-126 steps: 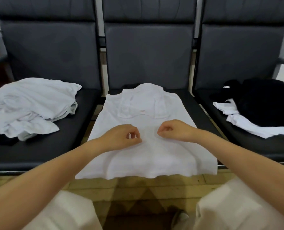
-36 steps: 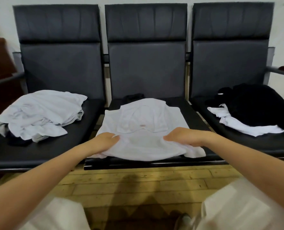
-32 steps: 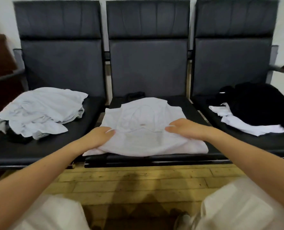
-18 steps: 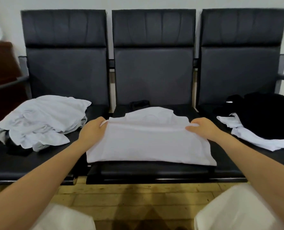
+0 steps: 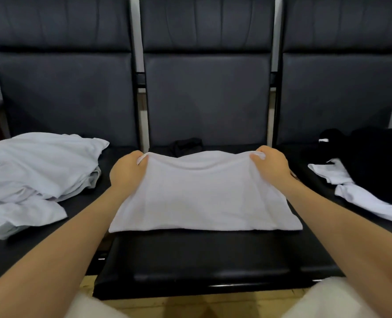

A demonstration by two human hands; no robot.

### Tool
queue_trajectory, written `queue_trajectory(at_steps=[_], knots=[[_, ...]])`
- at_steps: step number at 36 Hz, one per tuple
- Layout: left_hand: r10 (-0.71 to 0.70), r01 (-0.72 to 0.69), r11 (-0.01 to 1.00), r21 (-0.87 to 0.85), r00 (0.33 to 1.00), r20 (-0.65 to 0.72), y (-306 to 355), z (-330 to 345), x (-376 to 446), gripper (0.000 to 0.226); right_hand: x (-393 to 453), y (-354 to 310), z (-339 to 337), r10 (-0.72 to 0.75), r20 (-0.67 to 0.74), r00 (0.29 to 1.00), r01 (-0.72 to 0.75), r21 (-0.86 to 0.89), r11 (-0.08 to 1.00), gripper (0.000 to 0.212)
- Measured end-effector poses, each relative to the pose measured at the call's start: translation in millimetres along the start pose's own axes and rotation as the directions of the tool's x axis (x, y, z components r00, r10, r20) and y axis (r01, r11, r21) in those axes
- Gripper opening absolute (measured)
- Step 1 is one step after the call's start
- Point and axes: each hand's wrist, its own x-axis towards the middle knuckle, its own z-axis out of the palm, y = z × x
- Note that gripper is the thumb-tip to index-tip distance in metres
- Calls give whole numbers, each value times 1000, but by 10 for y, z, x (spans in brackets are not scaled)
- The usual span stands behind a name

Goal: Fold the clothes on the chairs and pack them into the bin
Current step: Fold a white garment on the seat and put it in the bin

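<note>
Left hand [image 5: 126, 173] and right hand [image 5: 272, 167] fingers [image 5: 255, 159] pinch the far corners of the folded white cotton shirt [image 5: 204, 196] lying on the middle black padded chair seat [image 5: 213, 255].

Matt white cloth shirt [image 5: 204, 193], leatherette seat [image 5: 204, 255]

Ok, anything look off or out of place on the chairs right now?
Nothing damaged or spilled. One oddity: a small dark item sits wedged at the back of the middle seat, behind the white shirt both hands hold. Unfolded piles remain on the outer seats.
</note>
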Motion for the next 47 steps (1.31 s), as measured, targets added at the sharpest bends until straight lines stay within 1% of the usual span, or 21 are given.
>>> queue_trajectory(at_steps=[4,6,7,9,11,13,17,20,22,24,27,29,31,32,33,35,37,39,41,44,47], knots=[[-61,45,990,-130,990,-127,24,93,128,31,101,-9,58,-7,-89,996,22,165,986,17],[-99,79,987,-142,985,-143,12,147,190,29,181,3,114,-25,-121,992,46,174,984,13],[-108,93,989,-116,986,-125,-11,181,209,28,222,31,161,-42,-118,992,57,130,990,14],[-135,136,990,28,990,-36,-92,280,214,35,269,111,273,-26,-53,998,22,-68,997,33],[-212,198,961,191,976,54,-165,364,173,51,250,203,379,75,27,997,-66,-250,966,54],[-232,206,945,256,969,79,-192,394,117,58,189,264,407,153,68,986,-122,-329,936,63],[-192,179,961,213,980,44,-167,353,70,54,81,333,272,146,74,986,-110,-367,924,64],[-155,144,969,201,987,41,-78,325,-43,50,-24,373,125,216,52,975,-181,-375,909,67],[-52,46,978,205,998,25,6,318,-163,46,-114,394,42,288,82,954,-234,-397,888,75],[77,-79,982,171,997,19,129,298,-291,40,-216,377,-11,330,136,934,-235,-464,854,84],[224,-240,961,135,967,120,314,321,-502,39,-353,288,-23,348,231,908,-186,-523,832,89],[230,-275,951,139,934,273,379,368,-678,47,-415,240,-21,359,290,887,-197,-466,863,81],[194,-298,935,192,883,426,393,408,-859,56,-476,223,-34,340,331,880,-250,-286,925,64],[185,-322,918,231,864,468,394,421,-926,57,-510,217,-66,337,343,877,-295,-171,940,55],[188,-345,902,259,855,484,405,408,-987,57,-546,221,-114,342,350,872,-347,-51,937,50],[189,-358,893,272,848,496,426,368,-1048,57,-565,244,-219,398,363,843,-468,129,874,52],[191,-367,892,265,835,515,454,314,-1110,56,-592,269,-330,479,389,787,-586,227,778,57],[207,-384,890,246,820,533,482,273,-1198,56,-596,312,-419,527,414,742,-659,306,687,49],[233,-402,889,218,808,542,519,232,-1300,55,-633,314,-514,533,435,726,-685,383,620,31],[286,-454,869,197,785,550,582,178,-1396,53,-744,312,-607,494,470,731,-682,512,522,24],[310,-452,873,182,804,508,625,117,-1411,45,-821,309,-648,473,384,793,-605,582,543,20]])
